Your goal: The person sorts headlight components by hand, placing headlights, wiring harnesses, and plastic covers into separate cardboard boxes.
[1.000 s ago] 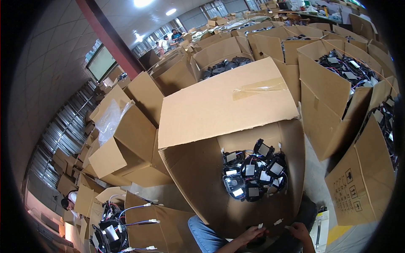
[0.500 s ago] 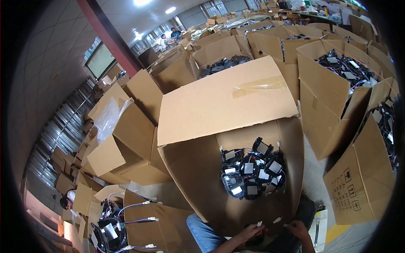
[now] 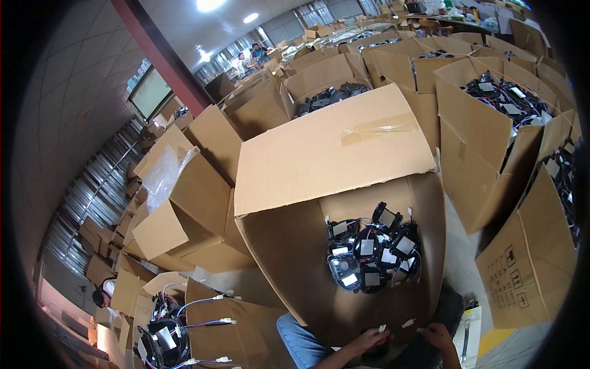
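At the lower edge, just in front of the near box wall, my left hand [image 3: 371, 340] pinches a small white plug connector [image 3: 382, 328]. Under that hand a dark part lies over my lap, mostly hidden. Between my hands another white connector [image 3: 409, 323] shows, apart from the fingers. To its right my right hand [image 3: 437, 337] has its fingers closed, with a tiny pale bit at the tips that I cannot make out. Beyond both hands stands a large open cardboard box [image 3: 276, 252]; inside lies a heap of black plastic parts [image 3: 367, 247] with silver-white labels and thin wires.
Left of me a box holds black wired parts [image 3: 165, 335], their leads [image 3: 212, 321] hanging over a flap. Open cartons [image 3: 473, 166] with similar parts stand at right and behind. A white-and-yellow item [image 3: 468, 335] lies by my right leg. Other people [image 3: 252, 58] are far back.
The whole view has shifted slightly, so the scene sits a little to the right. My hands keep nearly the same pose, the left still on the white connector.
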Available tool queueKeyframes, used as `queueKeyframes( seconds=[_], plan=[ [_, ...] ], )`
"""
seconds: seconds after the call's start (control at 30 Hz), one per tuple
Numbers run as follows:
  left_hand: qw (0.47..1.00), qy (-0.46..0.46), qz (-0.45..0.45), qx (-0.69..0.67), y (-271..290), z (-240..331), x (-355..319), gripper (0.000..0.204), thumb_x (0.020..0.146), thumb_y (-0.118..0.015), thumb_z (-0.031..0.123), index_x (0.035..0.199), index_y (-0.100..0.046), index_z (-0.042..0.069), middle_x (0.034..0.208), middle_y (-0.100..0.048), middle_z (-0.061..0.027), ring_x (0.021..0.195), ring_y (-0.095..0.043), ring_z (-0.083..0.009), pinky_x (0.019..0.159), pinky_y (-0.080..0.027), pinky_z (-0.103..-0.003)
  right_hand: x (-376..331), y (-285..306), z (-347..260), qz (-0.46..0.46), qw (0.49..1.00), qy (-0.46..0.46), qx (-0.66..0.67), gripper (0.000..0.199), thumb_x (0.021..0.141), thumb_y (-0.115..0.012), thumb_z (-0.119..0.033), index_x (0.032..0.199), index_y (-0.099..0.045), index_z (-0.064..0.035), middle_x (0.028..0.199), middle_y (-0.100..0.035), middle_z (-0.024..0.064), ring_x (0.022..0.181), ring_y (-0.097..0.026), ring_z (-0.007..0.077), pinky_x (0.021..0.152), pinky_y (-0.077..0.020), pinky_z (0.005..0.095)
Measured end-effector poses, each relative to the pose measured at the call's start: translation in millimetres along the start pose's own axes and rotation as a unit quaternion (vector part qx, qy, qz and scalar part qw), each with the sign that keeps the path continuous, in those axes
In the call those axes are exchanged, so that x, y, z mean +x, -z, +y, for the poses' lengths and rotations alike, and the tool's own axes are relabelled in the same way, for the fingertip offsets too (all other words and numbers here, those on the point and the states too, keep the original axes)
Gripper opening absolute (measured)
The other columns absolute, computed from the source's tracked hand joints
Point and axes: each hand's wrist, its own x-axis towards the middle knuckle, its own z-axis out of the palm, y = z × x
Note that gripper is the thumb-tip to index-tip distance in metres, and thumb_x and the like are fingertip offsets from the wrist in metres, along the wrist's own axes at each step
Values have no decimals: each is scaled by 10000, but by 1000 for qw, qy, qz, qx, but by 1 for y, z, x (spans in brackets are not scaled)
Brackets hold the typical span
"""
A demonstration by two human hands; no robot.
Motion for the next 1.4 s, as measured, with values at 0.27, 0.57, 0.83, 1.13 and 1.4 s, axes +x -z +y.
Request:
queueKeyframes(
  seconds=[0.27, 0.57, 0.83, 1.13, 1.4],
  plan=[
    [997, 39, 32, 58, -9, 12, -5, 311, 825, -435, 339, 915, -557, 67, 681, -455, 26, 606, -382, -74, 537, -309, -197, 17, -8, 31, 34, 997, 61, 25, 287, 703, -591, -269, 605, -563, -1, 510, -515, 65, 457, -464, 122, 458, -384, 269],
    [992, -104, 60, -28, -15, -9, -5, 193, 793, -511, 265, 801, -555, 77, 550, -454, 28, 451, -378, -69, 412, -295, -185, -26, 5, -13, 19, 999, 23, 30, 238, 715, -568, -239, 661, -571, -8, 522, -523, 63, 468, -485, 130, 452, -389, 263],
    [999, -25, -12, 16, 14, -29, 26, 317, 825, -430, 349, 906, -563, 72, 668, -458, 21, 616, -392, -86, 544, -324, -218, -15, 5, -19, 3, 999, 41, -8, 221, 719, -533, -210, 656, -572, -2, 542, -541, 66, 503, -508, 126, 496, -410, 268],
    [996, 14, 55, -65, -7, -2, 3, 270, 847, -410, 274, 900, -553, 50, 649, -428, 12, 592, -363, -96, 523, -299, -208, -16, 4, -15, -4, 999, 37, 13, 203, 725, -523, -208, 683, -580, -18, 541, -535, 52, 478, -489, 110, 449, -391, 248],
    [1000, 11, -15, -9, -1, 3, -2, 301, 840, -409, 323, 892, -559, 67, 616, -409, 9, 574, -357, -93, 516, -292, -211, -3, 2, 0, -26, 999, 1, -33, 202, 719, -543, -215, 689, -582, -19, 549, -539, 54, 483, -491, 112, 455, -394, 250]
  ],
)
